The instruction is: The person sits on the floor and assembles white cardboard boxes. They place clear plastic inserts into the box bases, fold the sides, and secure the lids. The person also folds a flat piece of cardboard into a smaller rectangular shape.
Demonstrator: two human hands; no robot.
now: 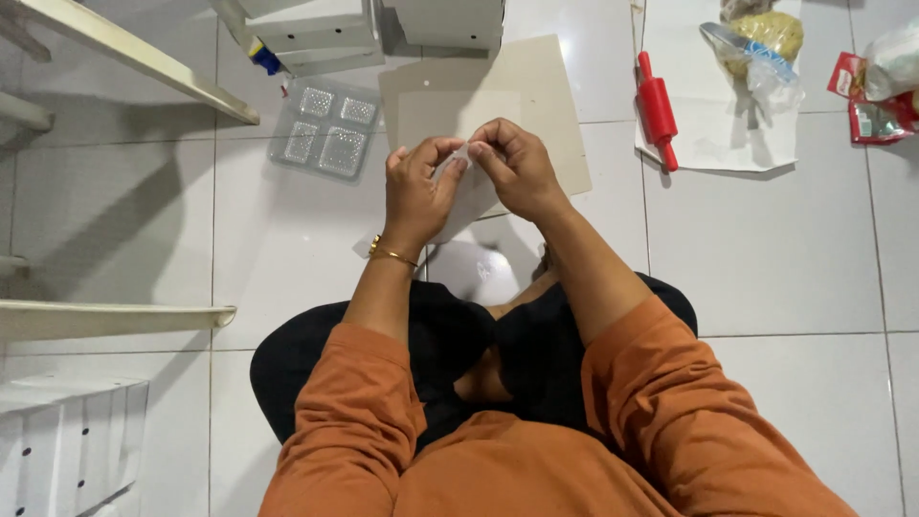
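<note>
Above your crossed legs, you are pinching a small whitish piece [469,151] between both hands: your left hand [418,187] is closing thumb and forefinger on its left edge, and your right hand [515,165] is clamping fingertips on its right edge. It is too small and too covered by fingers to tell its material. A thin gold bangle [391,253] is circling your left wrist, and loose orange sleeves are covering your forearms. Beneath your hands a flat beige cardboard sheet [546,96] is lying on the glossy white tiled floor [766,249]. Just beside it, a clear moulded plastic tray [325,127] with square pockets is catching the light. Farther right, well apart, a red rolling pin [657,108] is resting at the edge of a white sheet [728,134], next to a yellowish lump in a clear bag [766,38]. White folded boxes [325,29] are being cut off by the upper edge, and pale shelf boards [124,48] by the left
</note>
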